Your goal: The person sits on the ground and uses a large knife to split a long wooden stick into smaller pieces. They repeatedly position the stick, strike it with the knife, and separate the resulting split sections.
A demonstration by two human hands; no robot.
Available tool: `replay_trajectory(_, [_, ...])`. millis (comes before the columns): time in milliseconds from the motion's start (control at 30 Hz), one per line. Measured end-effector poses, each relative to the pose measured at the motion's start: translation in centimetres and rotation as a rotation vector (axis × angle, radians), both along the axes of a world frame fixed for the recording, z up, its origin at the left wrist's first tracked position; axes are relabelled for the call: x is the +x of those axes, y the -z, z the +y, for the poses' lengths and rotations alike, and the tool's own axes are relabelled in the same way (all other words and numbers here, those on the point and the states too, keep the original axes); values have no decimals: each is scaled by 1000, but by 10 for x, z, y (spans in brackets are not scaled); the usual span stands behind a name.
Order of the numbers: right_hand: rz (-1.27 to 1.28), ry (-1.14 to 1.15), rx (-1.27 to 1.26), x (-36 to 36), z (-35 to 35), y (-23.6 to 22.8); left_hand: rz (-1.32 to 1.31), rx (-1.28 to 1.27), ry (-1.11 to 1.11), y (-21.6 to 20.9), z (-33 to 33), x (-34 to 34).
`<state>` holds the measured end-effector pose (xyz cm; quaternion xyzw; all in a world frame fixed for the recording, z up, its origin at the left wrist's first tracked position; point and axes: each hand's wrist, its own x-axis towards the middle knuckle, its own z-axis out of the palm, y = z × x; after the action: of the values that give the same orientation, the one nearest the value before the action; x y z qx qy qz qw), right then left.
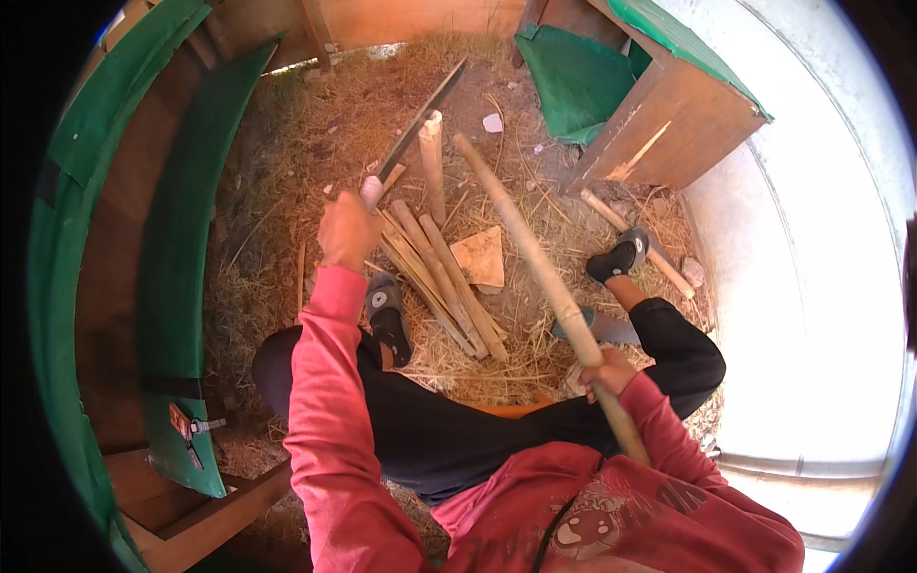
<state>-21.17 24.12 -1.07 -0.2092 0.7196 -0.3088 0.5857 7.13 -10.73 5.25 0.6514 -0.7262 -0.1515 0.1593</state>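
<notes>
My left hand (pixel 348 229) is closed round the pale handle of a machete (pixel 425 113), whose long dark blade slants up and away to the right. In my right hand (pixel 609 372) is a bamboo pole (pixel 535 253). It leans from beside my body up toward the far middle, its far end near an upright wooden stake (pixel 433 167). Between my feet lies a bundle of split bamboo pieces (pixel 449 277), just beyond my left shoe. A flat tan block (pixel 479 258) sits beside them. The blade is apart from the pole.
Straw and dry dirt cover the ground. A bamboo length (pixel 669 263) lies by my right shoe (pixel 619 254). At the back right stands a wooden box (pixel 659 124) with green covering. Green-covered boards (pixel 181 248) line the left; a pale wall (pixel 802 258) curves along the right.
</notes>
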Motion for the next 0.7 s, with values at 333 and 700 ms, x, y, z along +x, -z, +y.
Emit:
replay_trajectory(333, [-274, 153, 245, -36, -51, 100, 31, 10, -57, -15, 22, -6])
replay_trajectory(700, [157, 143, -745, -61, -103, -151, -83, -9, -62, -6, 10, -2])
